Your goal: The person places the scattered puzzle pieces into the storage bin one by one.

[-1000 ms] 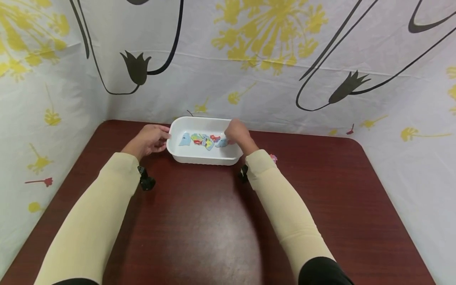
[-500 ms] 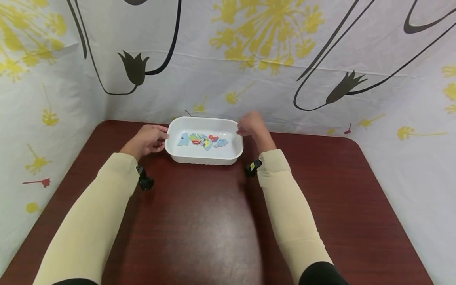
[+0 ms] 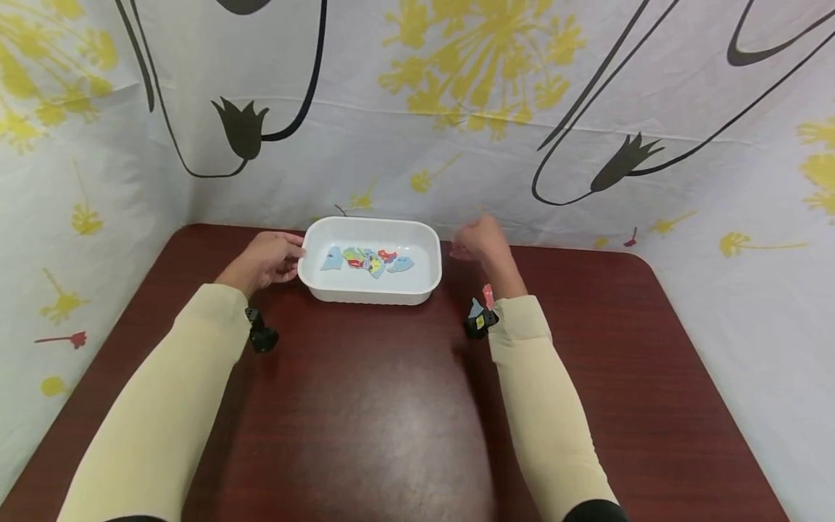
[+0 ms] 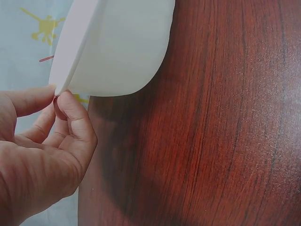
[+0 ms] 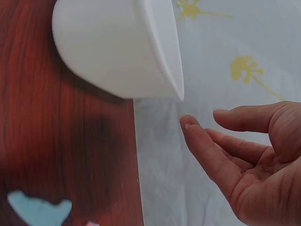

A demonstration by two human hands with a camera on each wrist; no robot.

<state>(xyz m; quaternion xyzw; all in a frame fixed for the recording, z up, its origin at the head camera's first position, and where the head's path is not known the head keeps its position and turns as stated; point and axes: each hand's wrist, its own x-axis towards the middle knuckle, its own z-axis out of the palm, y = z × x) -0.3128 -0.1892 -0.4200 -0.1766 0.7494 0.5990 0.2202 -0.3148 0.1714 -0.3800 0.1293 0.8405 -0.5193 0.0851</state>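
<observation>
A white plastic tub (image 3: pixel 368 296) stands near the back of the table. Flat, irregular pieces lie inside: a light blue piece (image 3: pixel 333 259) at left, another blue piece (image 3: pixel 401 264) at right, and a cluster of yellow-green and red pieces (image 3: pixel 355 258) between. My left hand (image 3: pixel 266 259) pinches the tub's left rim between thumb and fingertips, plainly seen in the left wrist view. My right hand (image 5: pixel 249 155) holds nothing; thumb and fingers are apart, just off the tub's right end. Under the right wrist lie a blue piece (image 5: pixel 40 209) and a pink-red piece (image 3: pixel 488 296), partly hidden.
The dark red-brown table (image 3: pixel 365 406) meets a white floral cloth (image 3: pixel 365 167) close behind the tub. A small black camera (image 3: pixel 262 335) hangs at the left wrist, and another black camera (image 3: pixel 479 325) at the right.
My right hand has left the tub's inside and moved right, past its rim. The pieces beside the right wrist show more. My left hand keeps its hold on the rim.
</observation>
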